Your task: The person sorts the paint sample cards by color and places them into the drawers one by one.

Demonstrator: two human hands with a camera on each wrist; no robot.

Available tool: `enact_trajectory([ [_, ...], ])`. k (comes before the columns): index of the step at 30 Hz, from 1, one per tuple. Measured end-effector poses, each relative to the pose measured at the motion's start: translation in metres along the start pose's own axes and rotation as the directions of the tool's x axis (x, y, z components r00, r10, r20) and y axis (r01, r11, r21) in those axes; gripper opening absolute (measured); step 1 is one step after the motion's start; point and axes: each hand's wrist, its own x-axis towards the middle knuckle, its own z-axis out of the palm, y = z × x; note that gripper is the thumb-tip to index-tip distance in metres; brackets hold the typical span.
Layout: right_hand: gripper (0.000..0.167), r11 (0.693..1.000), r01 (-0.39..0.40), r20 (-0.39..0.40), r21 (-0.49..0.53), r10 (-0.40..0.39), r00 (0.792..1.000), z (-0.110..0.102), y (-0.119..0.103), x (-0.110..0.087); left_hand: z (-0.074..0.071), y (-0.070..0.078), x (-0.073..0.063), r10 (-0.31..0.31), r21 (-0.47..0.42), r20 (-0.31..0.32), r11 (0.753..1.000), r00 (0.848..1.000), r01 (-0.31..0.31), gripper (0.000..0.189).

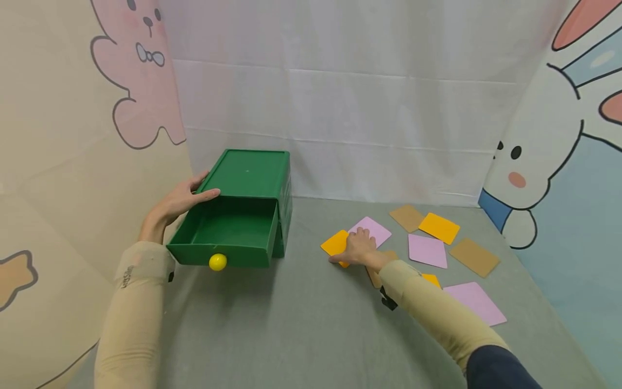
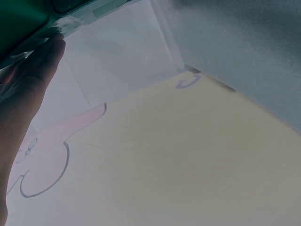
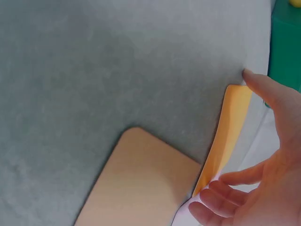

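My left hand rests on a green drawer box, its thumb across the top's front edge and its fingers along the left side. In the left wrist view the fingers of that hand look fairly straight against the box. The drawer, with a round yellow knob, is pulled out and looks bare inside. My right hand hovers around an orange card, thumb and fingers spread apart on either side of it in the right wrist view. The fingertips reach a pink card just behind.
More cards lie scattered to the right: a brown card, an orange card, a pink card, another brown card and a pink card. A brown card lies near the right wrist. A white curtain hangs behind.
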Motion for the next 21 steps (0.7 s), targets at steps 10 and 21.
enact_trajectory([
  [10,0.069,0.999,-0.033,0.038,0.036,0.032,0.999,0.0039,0.0034,0.0064,0.0003,-0.0024,0.0025,0.006,-0.008,0.001,1.000,1.000,-0.006,0.091],
  [21,0.077,0.998,-0.049,0.056,0.037,0.047,0.997,0.0055,0.0027,0.0105,0.0003,-0.0016,0.0030,0.004,-0.008,0.007,1.000,1.000,-0.004,0.089],
])
